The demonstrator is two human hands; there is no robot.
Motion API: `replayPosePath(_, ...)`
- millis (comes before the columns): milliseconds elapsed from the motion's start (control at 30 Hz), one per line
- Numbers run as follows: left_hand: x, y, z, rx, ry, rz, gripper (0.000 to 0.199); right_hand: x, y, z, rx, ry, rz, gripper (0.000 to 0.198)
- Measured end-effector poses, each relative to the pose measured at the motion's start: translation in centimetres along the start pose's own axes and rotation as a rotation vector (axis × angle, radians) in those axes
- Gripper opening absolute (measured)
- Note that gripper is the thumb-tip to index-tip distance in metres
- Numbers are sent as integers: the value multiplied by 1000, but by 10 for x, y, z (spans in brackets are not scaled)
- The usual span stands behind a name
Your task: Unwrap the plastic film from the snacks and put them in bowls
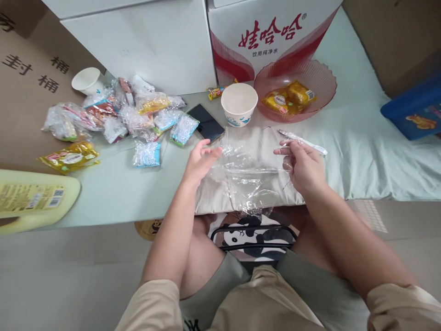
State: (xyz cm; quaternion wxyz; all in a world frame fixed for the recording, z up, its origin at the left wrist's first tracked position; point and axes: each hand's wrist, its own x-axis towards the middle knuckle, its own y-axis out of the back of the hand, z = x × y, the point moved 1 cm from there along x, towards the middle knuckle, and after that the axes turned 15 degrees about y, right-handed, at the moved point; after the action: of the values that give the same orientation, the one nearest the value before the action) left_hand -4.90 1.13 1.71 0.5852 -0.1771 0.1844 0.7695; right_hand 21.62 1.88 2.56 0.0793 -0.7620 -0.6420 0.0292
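Observation:
A sheet of clear plastic film spreads between my two hands over the front edge of the pale cloth-covered surface. My right hand pinches the film's right side between thumb and fingers. Thumb and fingers apart, my left hand is at the film's left edge; whether it touches the film is unclear. A white paper cup stands just beyond the film, with a dark phone lying to its left. Close behind my right hand lies a white pen-like cutter.
Bubble-wrapped snack packs pile up at left beside another paper cup and a yellow snack packet. A pink bowl holds yellow packets. White boxes, a yellow jug and a blue container surround the surface.

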Motion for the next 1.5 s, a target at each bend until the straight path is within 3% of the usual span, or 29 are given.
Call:
replayPosePath(100, -4, 0, -2, 175, 16, -91, 26, -2, -1, -2, -24, 14, -88, 35)
replayPosePath(200, -5, 4, 2, -73, -44, -56, 21, -2, 2, -1, -27, 19, -23, 33)
replayPosePath(300, -3, 7, 9, -377, 0, 1, 24, 1, 6, 2, 22, -20, 79, 29)
replayPosePath(400, -2, 8, 12, -424, 9, -32, 26, 2, 9, 4, 55, -57, 97, 25)
replayPosePath(500, -5, 6, 8, -339, 14, -97, 44, 3, 11, 3, 80, -55, 152, 24)
replayPosePath(667, -17, 4, -7, -21, 66, -163, 94, 4, 11, -1, 110, -95, 239, 20)
replayPosePath(767, -19, 13, -5, -25, 125, -201, 102, 9, 14, -4, 131, -92, 294, 14)
replayPosePath(967, -17, 30, 9, -286, 163, -289, 68, 18, 27, -5, 129, -47, 350, 12)
replayPosePath(1067, -22, 23, 6, -175, 297, -455, 82, 16, 25, -6, 128, -50, 335, 10)
replayPosePath(1133, -23, 21, 5, -107, 319, -413, 77, 16, 23, -8, 136, -66, 347, 7)
replayPosePath(1233, -19, 27, 7, -107, 304, -261, 39, 17, 21, -12, 140, -76, 398, 7)
replayPosePath(1300, -16, 34, 9, -95, 347, -245, 21, 17, 22, -13, 116, -83, 394, 8)
replayPosePath(1400, -14, 40, 12, -198, 341, -244, 16, 12, 28, -11, 27, -49, 326, 1)
replayPosePath(1500, -15, 37, 14, -382, 324, -252, 13, 2, 36, -8, -148, 44, 201, 20)
